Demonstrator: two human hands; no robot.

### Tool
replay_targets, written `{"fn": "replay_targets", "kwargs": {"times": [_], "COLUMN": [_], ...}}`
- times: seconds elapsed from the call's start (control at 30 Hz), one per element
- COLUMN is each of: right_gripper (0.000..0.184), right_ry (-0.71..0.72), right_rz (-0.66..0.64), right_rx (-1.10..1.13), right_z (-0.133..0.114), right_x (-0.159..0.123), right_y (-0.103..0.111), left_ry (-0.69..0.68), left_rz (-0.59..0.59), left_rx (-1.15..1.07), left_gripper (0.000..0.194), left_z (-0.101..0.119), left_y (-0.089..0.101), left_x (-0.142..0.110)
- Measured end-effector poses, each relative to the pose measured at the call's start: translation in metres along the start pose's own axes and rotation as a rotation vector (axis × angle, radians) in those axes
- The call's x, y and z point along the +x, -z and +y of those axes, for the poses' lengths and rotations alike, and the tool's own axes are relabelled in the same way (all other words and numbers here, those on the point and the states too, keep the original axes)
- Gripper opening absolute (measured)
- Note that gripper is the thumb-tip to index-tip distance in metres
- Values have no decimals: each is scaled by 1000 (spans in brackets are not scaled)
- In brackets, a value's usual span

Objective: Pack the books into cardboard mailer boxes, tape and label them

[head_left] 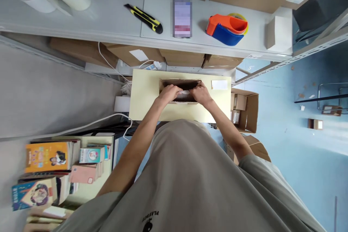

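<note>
A cardboard box (pixel 166 82) stands on the pale yellow table with its top open. Both of my hands reach into its mouth. My left hand (pixel 170 93) is closed, fingers curled, on one end of a whitish, thin-looking packet (pixel 185 95) inside the opening. At the other end of the packet, my right hand (pixel 200 93) is closed too, its knuckles close to the box's far right corner. The packet's lower part is hidden in the box, and its kind cannot be made out. My fingertips are partly covered by the hands themselves.
On the grey shelf (pixel 114 25) lie tape rolls (pixel 78 0), a utility knife (pixel 144 18), a phone (pixel 182 18) and an orange-blue tape dispenser (pixel 227 29). A white label (pixel 219 85) is on the yellow table (pixel 144 98). Books (pixel 47 156) stand lower left; an open carton (pixel 251 112) sits right.
</note>
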State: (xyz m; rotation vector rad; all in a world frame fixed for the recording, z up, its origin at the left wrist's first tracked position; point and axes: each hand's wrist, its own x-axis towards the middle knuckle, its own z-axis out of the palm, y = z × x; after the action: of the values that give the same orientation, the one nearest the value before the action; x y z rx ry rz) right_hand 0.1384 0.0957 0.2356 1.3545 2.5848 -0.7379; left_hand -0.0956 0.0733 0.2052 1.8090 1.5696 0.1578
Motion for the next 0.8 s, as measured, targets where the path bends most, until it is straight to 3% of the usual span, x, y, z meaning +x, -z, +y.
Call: {"fn": "replay_targets", "kwargs": {"times": [0.17,0.3,0.37,0.43,0.5,0.57,0.67,0.8], "right_gripper": [39,49,50,49,49,52,60,64], "right_ry": [-18,-8,-73,-166,-227,-240,-234,-181], "right_rz": [-46,160,339,482,535,494,367,303], "right_rx": [-101,38,124,208,330,509,735,772], "right_z": [-6,2,15,31,48,59,60,40], "right_x": [5,-14,-31,-47,-59,-65,-61,-49], "right_y": [-6,-1,-1,-4,-12,-23,-44,-67], "left_ry": [38,120,98,72,103,190,234,55], "left_rz": [-159,-122,10,225,455,587,516,279], "left_rx": [158,209,124,-16,-147,-263,-468,-551], "left_gripper": [28,34,39,42,43,44,50,45], "left_z": [-2,-6,-14,-27,-44,-62,-79,-81], "left_y": [-11,-12,-6,1,6,7,-4,-22], "left_x": [9,-7,-29,-57,-82,-98,-101,-89]}}
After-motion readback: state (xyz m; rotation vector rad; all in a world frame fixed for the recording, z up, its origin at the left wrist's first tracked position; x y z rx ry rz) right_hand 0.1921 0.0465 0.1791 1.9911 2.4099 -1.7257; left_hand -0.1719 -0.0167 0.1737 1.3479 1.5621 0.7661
